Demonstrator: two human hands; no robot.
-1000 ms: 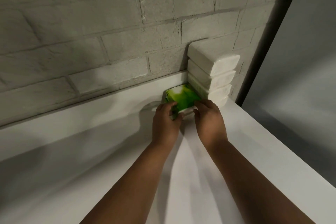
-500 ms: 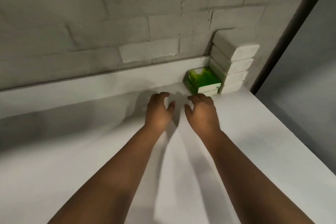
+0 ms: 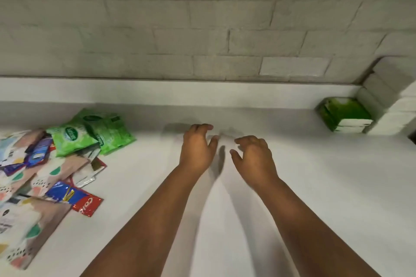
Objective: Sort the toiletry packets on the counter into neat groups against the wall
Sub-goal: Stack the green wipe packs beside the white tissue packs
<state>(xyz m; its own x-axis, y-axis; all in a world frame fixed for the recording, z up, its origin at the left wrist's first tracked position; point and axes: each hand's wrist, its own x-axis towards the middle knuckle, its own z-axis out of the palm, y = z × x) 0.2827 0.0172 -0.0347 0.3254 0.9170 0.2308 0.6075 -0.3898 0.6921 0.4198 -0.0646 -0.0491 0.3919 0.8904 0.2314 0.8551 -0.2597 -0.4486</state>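
My left hand (image 3: 197,147) and my right hand (image 3: 254,157) hover empty over the middle of the white counter (image 3: 225,220), fingers loosely spread. At the far right, against the wall, lies a short stack of green packets (image 3: 344,113), beside a taller stack of white packets (image 3: 387,96). On the left lies a loose heap: green wipe packets (image 3: 90,132), a blue and red toothpaste sachet (image 3: 76,200), purple sachets (image 3: 33,155) and patterned beige packets (image 3: 27,227).
A grey brick wall (image 3: 202,29) with a white ledge (image 3: 180,92) runs along the back of the counter. The heap runs off the left edge of the view.
Both hands let go of the green packet stack and drew back leftwards. The view swung left, so the stacks now sit at the far right and the loose heap has come into sight.
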